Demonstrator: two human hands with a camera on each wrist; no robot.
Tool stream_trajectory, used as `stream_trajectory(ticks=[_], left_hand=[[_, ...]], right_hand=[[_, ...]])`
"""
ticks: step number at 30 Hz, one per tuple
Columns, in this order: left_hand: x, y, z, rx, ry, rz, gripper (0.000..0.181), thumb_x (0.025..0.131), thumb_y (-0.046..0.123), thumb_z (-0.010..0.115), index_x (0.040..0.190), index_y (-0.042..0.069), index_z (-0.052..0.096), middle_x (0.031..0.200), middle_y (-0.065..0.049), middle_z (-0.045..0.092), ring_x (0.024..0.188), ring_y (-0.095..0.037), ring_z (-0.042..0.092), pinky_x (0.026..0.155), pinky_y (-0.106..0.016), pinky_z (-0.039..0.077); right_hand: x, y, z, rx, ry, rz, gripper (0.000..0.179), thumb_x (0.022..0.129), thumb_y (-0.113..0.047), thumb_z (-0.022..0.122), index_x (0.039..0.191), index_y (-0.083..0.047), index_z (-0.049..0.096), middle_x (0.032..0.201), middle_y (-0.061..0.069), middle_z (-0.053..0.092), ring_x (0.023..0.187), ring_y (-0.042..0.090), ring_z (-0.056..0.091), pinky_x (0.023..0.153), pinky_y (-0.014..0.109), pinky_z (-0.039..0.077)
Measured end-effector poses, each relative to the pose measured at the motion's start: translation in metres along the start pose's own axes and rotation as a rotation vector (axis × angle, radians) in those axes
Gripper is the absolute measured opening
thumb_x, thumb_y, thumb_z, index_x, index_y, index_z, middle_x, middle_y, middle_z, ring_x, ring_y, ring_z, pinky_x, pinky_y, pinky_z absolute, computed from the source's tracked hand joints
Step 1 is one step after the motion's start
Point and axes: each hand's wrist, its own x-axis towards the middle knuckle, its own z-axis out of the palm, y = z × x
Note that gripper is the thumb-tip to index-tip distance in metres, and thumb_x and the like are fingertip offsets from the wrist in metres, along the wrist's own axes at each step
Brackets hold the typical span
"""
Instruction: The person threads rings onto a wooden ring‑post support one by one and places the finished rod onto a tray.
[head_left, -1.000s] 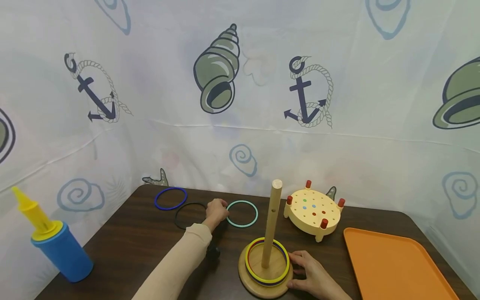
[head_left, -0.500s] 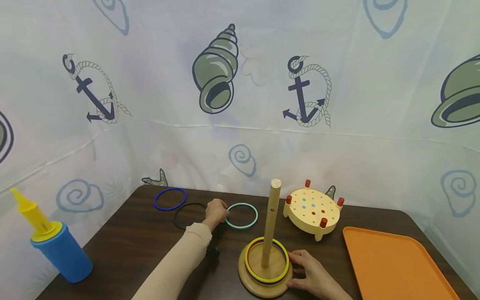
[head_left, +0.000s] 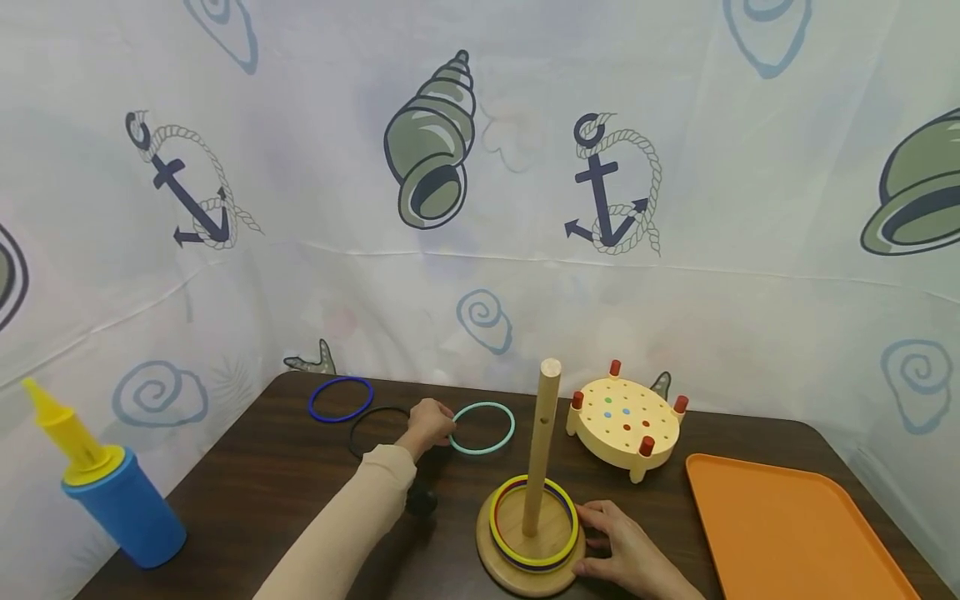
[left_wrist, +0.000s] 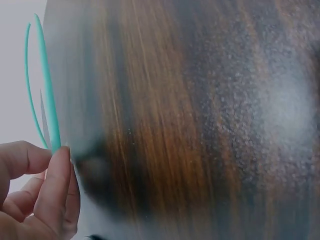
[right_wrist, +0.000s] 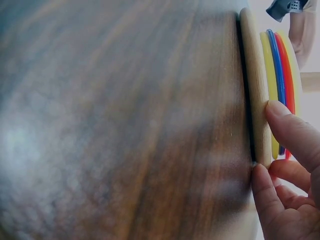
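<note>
My left hand (head_left: 431, 422) pinches a mint-green ring (head_left: 482, 452) at its left edge, over the far part of the table. In the left wrist view, thumb and forefinger meet on the ring (left_wrist: 47, 90). My right hand (head_left: 618, 546) grips the right edge of a round wooden base (head_left: 491, 565), from which an upright peg (head_left: 542, 450) rises. Around the peg lies a stack of rings with a yellow ring (head_left: 567, 550) on top. The right wrist view shows yellow, blue and red rings in that stack, with my thumb (right_wrist: 287, 122) close beside them.
Behind and left of my left hand lie a black ring (head_left: 358, 425) and a blue ring (head_left: 318, 415). A cream pegboard (head_left: 626, 421) with red pegs stands at the back right, near an orange tray (head_left: 795, 525). A blue-and-yellow pump (head_left: 127, 508) stands at the left.
My left hand and forearm have shifted slightly to the left, and the mint-green ring has moved a little with them. My right hand and the wooden base have stayed in place.
</note>
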Motion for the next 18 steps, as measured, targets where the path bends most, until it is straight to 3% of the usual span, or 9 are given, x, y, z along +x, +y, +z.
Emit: stream_trajectory(ticks=[8, 18], left_hand=[[-0.006, -0.001, -0.008, -0.223, -0.067, -0.029, 0.028, 0.079, -0.011, 0.055, 0.106, -0.011, 0.061, 0.086, -0.015, 0.057, 0.068, -0.018, 0.063, 0.066, -0.031, 0.058], [-0.015, 0.006, -0.022, -0.45, -0.15, -0.016, 0.032, 0.085, -0.011, 0.055, 0.117, -0.01, 0.055, 0.08, -0.007, 0.055, 0.067, -0.011, 0.058, 0.064, -0.024, 0.057]], right_hand=[[0.0, 0.0, 0.0, 0.006, -0.007, 0.003, 0.073, 0.075, -0.026, 0.08, 0.128, 0.012, 0.049, 0.122, 0.022, 0.048, 0.108, 0.038, 0.054, 0.08, 0.024, 0.055], [0.0, 0.002, 0.0, 0.008, -0.014, 0.003, 0.073, 0.075, -0.026, 0.08, 0.129, 0.012, 0.048, 0.123, 0.023, 0.047, 0.108, 0.037, 0.053, 0.08, 0.025, 0.055]])
